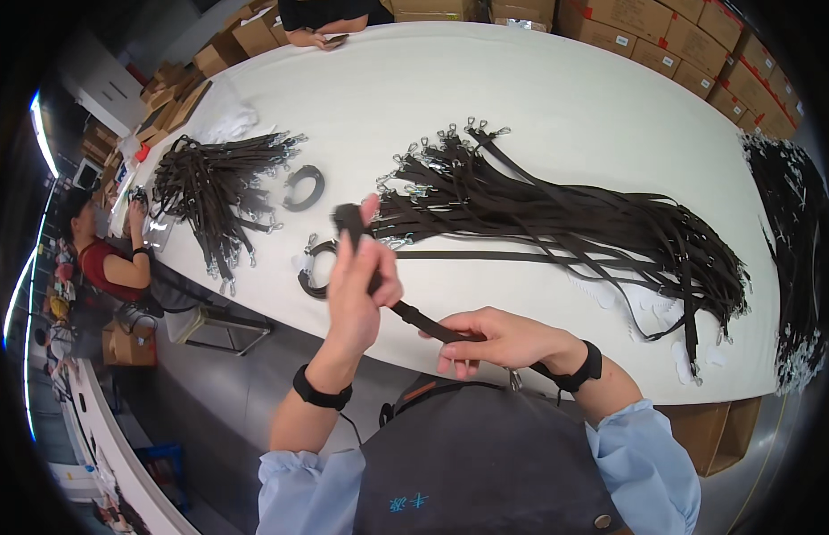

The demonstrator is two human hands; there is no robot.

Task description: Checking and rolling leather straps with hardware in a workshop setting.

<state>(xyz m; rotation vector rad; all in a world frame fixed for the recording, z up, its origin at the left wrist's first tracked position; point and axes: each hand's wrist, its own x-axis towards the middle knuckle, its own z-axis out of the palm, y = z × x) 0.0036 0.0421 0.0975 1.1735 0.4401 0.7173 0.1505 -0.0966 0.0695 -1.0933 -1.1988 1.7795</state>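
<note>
My left hand (359, 290) is closed on a black webbing strap (422, 323), whose bunched, slightly blurred end rises above the fingers. Lower and to the right, my right hand (512, 339) pinches the same strap between thumb and fingers. A metal clip (515, 382) hangs just under the right hand. Beyond both hands, a big pile of black straps (557, 209) with silver clips lies along the white table (557, 80). Beside my left hand are a coiled strap (318, 278), partly hidden, and another coil (305, 187) farther off.
Another strap pile (209, 178) lies at the left, and a third (793, 259) at the far right. A person in red (116, 263) sits left, near a stool (220, 328); another person's hand (321, 40) shows at the far edge. Cartons (642, 36) are stacked behind.
</note>
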